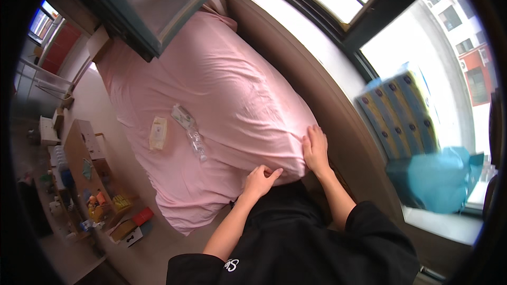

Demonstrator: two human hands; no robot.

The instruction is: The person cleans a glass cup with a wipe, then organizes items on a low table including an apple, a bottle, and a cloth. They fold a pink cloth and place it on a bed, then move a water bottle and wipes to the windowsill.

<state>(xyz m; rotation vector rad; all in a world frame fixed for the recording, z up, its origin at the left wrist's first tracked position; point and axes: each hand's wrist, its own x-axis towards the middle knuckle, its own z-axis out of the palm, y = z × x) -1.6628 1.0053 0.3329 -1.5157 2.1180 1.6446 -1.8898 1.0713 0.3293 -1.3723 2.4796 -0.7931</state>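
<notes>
A large pink sheet [222,87], wrinkled, covers the bed-like surface before me and hangs loosely at its near left. My right hand [317,150] lies along the sheet's near right corner, fingers stretched out and touching the cloth. Beside it on the left, at the near edge, my left hand [261,182] rests against the sheet with curled fingers and the thumb apart; whether cloth is pinched in it is hidden. Farther left, a pale yellow soft pack [158,133], a white-and-green soft pack [183,116] and a clear plastic bottle [196,142] lie on the sheet.
An open window sash [154,43] juts over the far end. Along the right runs a windowsill [317,47], bearing a wrapped multipack [400,114] and a teal plastic bag [435,182]. Wooden shelving [85,142] with toys and a red box [142,216] stand at left.
</notes>
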